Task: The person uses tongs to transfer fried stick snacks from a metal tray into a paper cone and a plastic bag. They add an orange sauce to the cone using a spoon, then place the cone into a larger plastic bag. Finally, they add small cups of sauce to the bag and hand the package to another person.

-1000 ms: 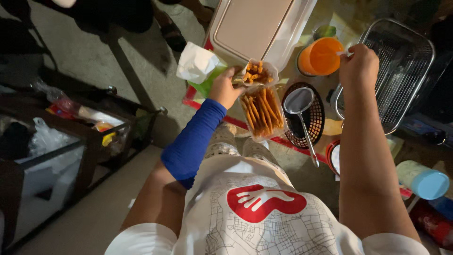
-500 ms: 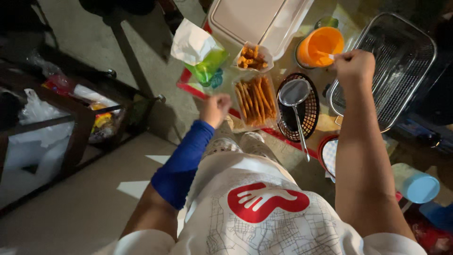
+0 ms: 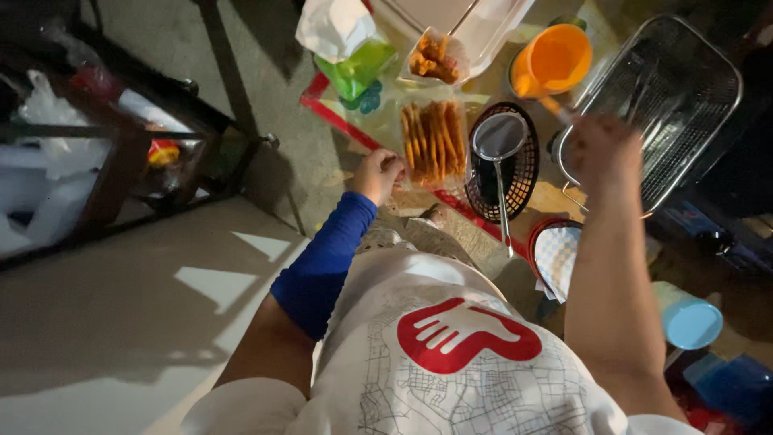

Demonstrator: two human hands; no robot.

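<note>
- Half a second ago the left hand hovered just below the tray of fried sticks; it now sits at that tray's near left corner, at the table edge. A second ago it was up at the small bag of fried pieces, which now stands alone above the tray.
- The right hand has dropped a little and is blurred with motion; before, it was sharper and higher, near the orange cup.
- Left-hand fingers are curled in loosely at the tray corner; I cannot tell whether they grip anything.
- Right-hand fingers are closed into a fist. A thin stick-like thing juts from it toward the orange cup, too blurred to name.
- The tray of fried sticks lies on the table between the left hand and the black basket. Its long axis runs away from the person, and the sticks lie side by side along that axis, ends pointing toward the bag of pieces.
- The strainer rests across the black basket, its handle pointing back toward the person.
- Counted: one tray of sticks, one bag of pieces, one orange cup, one strainer, one black basket, one wire basket beyond the right hand, one blue cup at lower right.
</note>
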